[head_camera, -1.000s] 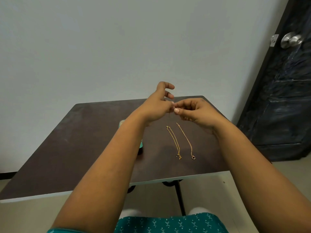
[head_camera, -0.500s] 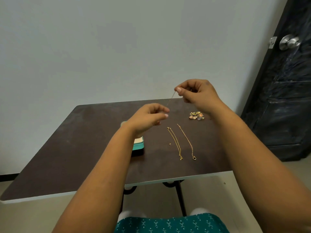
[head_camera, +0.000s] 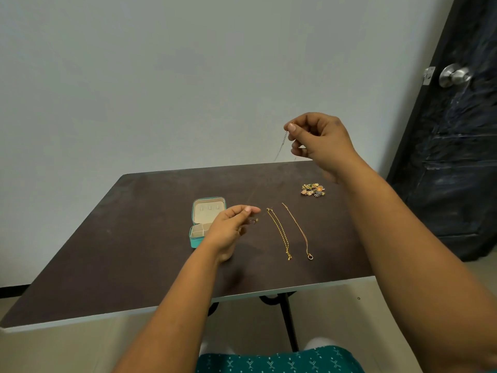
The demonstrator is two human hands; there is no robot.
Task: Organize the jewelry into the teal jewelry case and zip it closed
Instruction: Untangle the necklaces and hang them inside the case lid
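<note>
Stretched further apart than a moment ago, her right hand [head_camera: 320, 141] and left hand [head_camera: 231, 227] each pinch an end of a thin silver chain [head_camera: 281, 146], while the open teal jewelry case [head_camera: 205, 222] looks empty and two gold chains [head_camera: 281, 232] wait on the table [head_camera: 134, 251].

Bare forearms, no sleeves; teal garment [head_camera: 277, 362] with small pale motifs at lap.

counter [head_camera: 139, 238]: dark brown top, pale edge, black legs
wall [head_camera: 161, 76]: plain, pale grey; behind the counter
door [head_camera: 462, 157]: dark, far right; round metal knob [head_camera: 455, 75]
floor [head_camera: 336, 313]: beige
</note>
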